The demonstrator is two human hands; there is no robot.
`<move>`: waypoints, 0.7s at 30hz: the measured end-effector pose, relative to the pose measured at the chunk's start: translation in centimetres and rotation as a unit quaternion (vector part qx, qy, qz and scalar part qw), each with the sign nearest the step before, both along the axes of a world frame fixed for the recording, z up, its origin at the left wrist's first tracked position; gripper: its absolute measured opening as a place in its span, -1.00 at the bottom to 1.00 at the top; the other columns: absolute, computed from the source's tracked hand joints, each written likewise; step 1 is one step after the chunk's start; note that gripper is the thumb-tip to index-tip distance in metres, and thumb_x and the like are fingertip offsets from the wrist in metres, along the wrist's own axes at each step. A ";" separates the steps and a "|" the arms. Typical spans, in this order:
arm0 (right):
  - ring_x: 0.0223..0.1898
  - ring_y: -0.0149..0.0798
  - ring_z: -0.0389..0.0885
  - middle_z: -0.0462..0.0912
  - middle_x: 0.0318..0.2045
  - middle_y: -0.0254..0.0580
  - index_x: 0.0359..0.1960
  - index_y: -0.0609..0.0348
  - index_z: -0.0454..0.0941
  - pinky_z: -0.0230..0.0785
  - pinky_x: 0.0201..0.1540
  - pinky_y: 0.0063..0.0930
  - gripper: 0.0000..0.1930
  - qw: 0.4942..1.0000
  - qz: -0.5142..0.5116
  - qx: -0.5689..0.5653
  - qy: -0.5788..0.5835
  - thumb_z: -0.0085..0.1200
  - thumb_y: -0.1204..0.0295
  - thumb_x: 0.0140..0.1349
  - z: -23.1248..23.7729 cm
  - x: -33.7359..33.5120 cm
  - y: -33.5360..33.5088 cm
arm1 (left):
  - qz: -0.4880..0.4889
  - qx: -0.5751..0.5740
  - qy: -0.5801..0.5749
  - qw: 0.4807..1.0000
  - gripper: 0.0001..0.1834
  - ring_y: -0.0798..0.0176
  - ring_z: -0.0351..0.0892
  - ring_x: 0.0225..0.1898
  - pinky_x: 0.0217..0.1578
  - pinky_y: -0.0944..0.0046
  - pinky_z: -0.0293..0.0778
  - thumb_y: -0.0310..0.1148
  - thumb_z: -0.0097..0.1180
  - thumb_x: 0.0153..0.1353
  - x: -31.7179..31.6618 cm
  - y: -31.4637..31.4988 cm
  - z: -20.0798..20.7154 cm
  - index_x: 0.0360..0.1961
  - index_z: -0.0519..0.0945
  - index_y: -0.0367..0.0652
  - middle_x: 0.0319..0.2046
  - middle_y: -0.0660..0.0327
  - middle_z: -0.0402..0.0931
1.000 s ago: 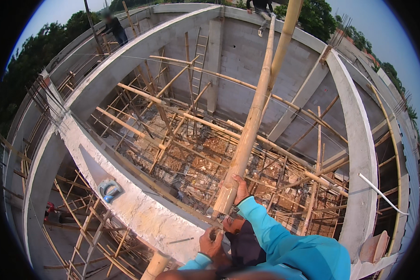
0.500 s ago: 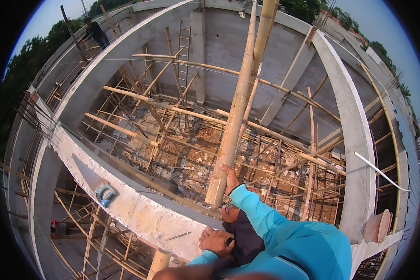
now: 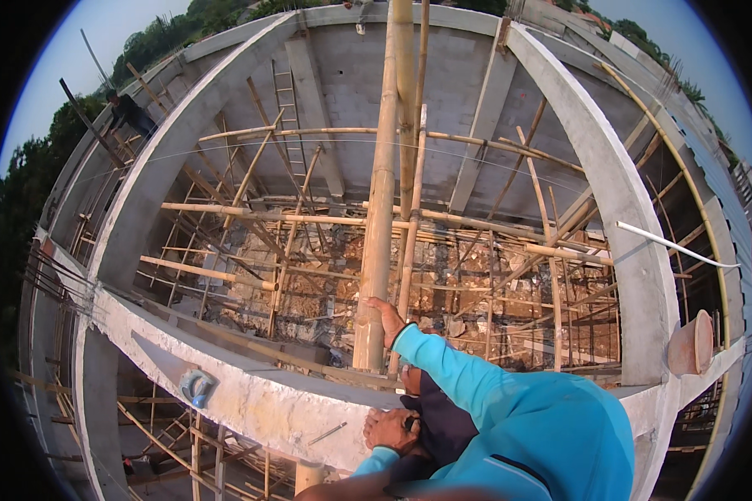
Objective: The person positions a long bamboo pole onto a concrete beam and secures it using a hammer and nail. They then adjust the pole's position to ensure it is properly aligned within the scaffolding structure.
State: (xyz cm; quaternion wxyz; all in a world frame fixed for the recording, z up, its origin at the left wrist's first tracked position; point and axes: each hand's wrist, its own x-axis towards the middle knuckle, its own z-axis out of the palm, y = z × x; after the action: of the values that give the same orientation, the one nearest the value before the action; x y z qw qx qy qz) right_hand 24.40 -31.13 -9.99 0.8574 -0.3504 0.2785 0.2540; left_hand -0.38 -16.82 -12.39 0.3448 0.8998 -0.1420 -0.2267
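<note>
A long, thick bamboo pole (image 3: 382, 209) stands almost upright, its lower end at the inner edge of the concrete beam (image 3: 251, 401) that I am on. My right hand (image 3: 387, 321), in a turquoise sleeve, grips the pole near its foot from the right side. My left hand (image 3: 390, 428) is curled low beside a dark cloth (image 3: 434, 417) at the beam's top edge; whether it holds anything is hidden. A thinner bamboo pole (image 3: 411, 250) runs just behind the thick one.
Below is a deep drop filled with bamboo scaffolding (image 3: 309, 250) and rubble. A blue-grey coil (image 3: 196, 387) and a thin metal rod (image 3: 327, 432) lie on the beam. An orange bucket (image 3: 692, 342) and a white pipe (image 3: 677, 245) are at right. Another person (image 3: 129, 110) stands far left.
The thick bamboo pole has swung from leaning right to nearly upright, with my right hand staying on its lower end. My left hand has stayed by the beam edge.
</note>
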 end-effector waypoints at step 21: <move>-0.27 -0.08 0.69 0.68 -0.30 -0.14 -0.08 0.11 0.55 0.58 -0.06 -0.12 -0.61 0.997 -0.062 0.009 -0.051 0.25 0.14 0.18 -1.6 0.7 1.3 | 0.085 0.158 0.002 0.984 -0.70 -0.16 0.41 0.12 0.13 -0.20 0.33 -0.08 0.26 0.08 0.3 -0.9 6.6 -0.11 0.74 0.43 -0.06 0.09 0.56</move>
State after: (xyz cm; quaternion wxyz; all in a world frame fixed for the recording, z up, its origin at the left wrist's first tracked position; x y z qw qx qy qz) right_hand 25.11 -29.85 -11.64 0.8879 -0.3371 0.2530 0.1842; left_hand -0.05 -17.71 -5.84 0.2167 0.9511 -0.0271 -0.2183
